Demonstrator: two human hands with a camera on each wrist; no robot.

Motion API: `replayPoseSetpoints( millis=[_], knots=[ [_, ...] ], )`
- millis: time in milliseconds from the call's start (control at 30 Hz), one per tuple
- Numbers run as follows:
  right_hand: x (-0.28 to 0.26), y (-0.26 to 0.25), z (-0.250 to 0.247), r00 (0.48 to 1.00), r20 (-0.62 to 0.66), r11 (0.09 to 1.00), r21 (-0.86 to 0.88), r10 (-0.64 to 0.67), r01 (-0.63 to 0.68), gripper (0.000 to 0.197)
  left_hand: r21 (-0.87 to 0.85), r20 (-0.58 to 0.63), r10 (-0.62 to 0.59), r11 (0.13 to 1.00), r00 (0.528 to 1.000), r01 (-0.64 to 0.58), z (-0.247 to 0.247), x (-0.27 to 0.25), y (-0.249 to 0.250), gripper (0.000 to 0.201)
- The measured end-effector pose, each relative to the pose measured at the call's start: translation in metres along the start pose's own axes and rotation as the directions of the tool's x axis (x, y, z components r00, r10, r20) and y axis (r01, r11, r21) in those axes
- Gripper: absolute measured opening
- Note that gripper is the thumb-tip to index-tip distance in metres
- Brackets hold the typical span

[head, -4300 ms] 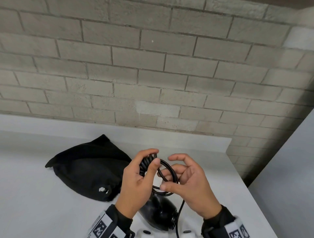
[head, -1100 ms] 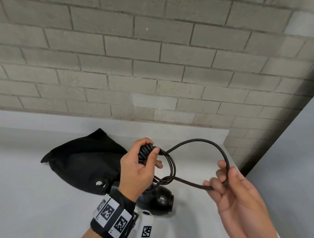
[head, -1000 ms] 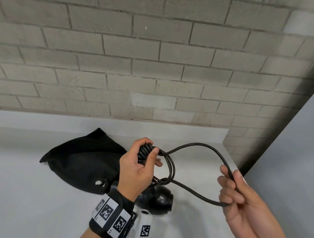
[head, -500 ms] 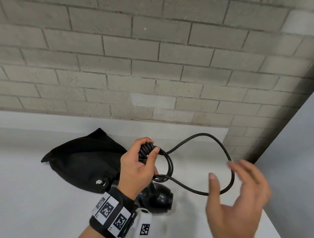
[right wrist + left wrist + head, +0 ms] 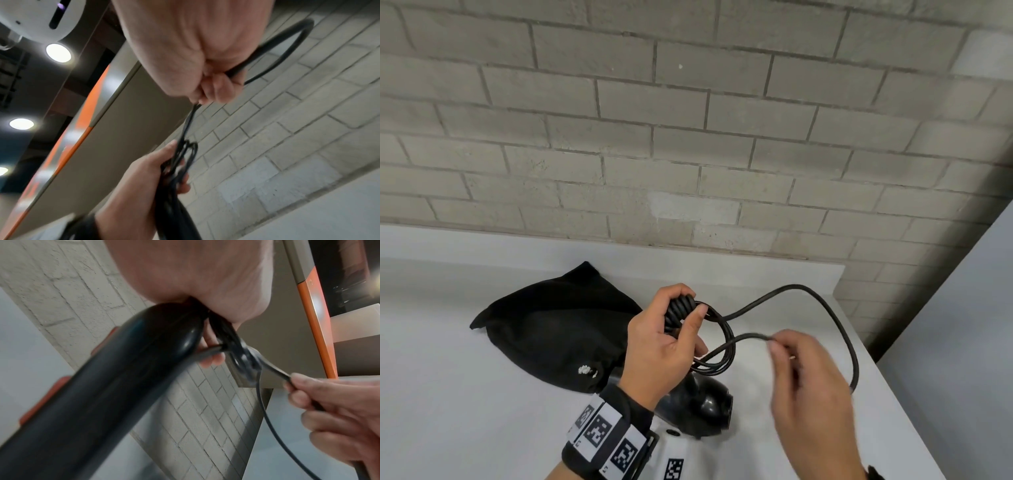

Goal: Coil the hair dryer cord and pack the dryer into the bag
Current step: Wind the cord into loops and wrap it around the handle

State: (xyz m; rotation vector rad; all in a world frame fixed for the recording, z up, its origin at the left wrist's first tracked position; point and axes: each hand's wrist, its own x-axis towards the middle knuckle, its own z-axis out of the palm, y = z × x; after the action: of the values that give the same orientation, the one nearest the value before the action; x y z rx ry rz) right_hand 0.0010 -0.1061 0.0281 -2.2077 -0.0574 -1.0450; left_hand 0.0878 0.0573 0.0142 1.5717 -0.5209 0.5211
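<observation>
The black hair dryer [image 5: 705, 404] hangs nose-down just above the white counter, and its handle [image 5: 123, 378] fills the left wrist view. My left hand [image 5: 685, 308] grips the ribbed handle end together with several coiled loops of black cord [image 5: 722, 356]. My right hand [image 5: 774, 342] pinches the cord just right of the coil, as the right wrist view [image 5: 216, 92] shows too. A wide free loop of cord [image 5: 835, 315] arcs up and round behind the right hand. The black drawstring bag [image 5: 558, 329] lies slumped on the counter to the left; its mouth is hidden.
A white counter [image 5: 465, 394] runs along a grey brick wall [image 5: 688, 137] and ends at its right edge [image 5: 859, 342] near my right hand. A pale panel [image 5: 962, 342] stands at the right.
My right hand released the cord's far loop, swung in toward the left hand and now pinches the cord near the coil. The left hand has kept its grip throughout.
</observation>
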Motion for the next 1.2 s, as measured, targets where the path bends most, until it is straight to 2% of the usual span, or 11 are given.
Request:
replayPoseSetpoints(
  millis=[67,167,233,333,467,633,800,933,1000,1100,1200],
  knots=[
    [0.005,0.003,-0.015,0.966,-0.174,0.963,0.222,0.190,-0.149,0.021,-0.011,0.009,-0.005,1.000,1.000,0.005,0.000,0.000,0.001,0.018],
    [0.010,0.009,-0.041,0.917,-0.159,0.786,0.580,0.365,-0.212,0.016,-0.026,-0.010,-0.025,0.999,1.000,0.024,0.000,0.001,0.002,0.016],
    [0.005,0.018,-0.055,0.942,-0.109,0.799,0.565,0.318,-0.205,0.018,-0.034,-0.014,-0.032,0.999,0.999,0.031,0.002,0.003,0.002,0.017],
    [-0.013,0.045,-0.070,0.922,-0.076,0.803,0.523,0.379,-0.286,0.061,-0.024,-0.011,-0.013,1.000,1.000,0.013,0.002,0.004,0.001,0.017],
    [-0.034,0.076,-0.078,0.902,-0.034,0.797,0.483,0.431,-0.362,0.031,-0.006,-0.001,0.017,1.000,1.000,-0.017,0.003,0.005,0.000,0.017],
    [-0.042,0.081,-0.073,0.977,0.096,0.835,0.508,0.190,-0.212,0.037,0.026,-0.007,0.039,0.999,0.999,-0.039,0.002,0.004,-0.004,0.017],
    [-0.055,0.107,-0.059,0.934,0.348,0.995,0.027,0.081,-0.097,0.035,0.049,-0.003,0.057,0.997,0.998,-0.057,0.002,0.004,-0.003,0.023],
    [-0.065,0.119,-0.035,0.852,0.522,0.971,-0.221,0.040,0.090,0.019,0.045,0.015,0.047,0.998,0.999,-0.048,0.002,0.004,-0.002,0.017],
    [-0.058,0.107,-0.025,0.874,0.485,0.983,-0.144,-0.031,0.114,0.015,0.043,0.010,0.036,0.998,0.999,-0.036,0.002,0.004,0.000,0.016],
    [-0.039,0.061,-0.016,0.977,0.191,0.995,0.035,-0.097,0.092,0.010,0.033,-0.003,0.031,0.999,1.000,-0.031,0.001,0.003,0.000,0.017],
    [-0.016,0.022,-0.007,0.997,-0.004,0.993,0.088,-0.080,0.080,0.018,0.044,-0.006,0.030,0.999,1.000,-0.029,0.001,0.002,-0.001,0.019]
  ],
)
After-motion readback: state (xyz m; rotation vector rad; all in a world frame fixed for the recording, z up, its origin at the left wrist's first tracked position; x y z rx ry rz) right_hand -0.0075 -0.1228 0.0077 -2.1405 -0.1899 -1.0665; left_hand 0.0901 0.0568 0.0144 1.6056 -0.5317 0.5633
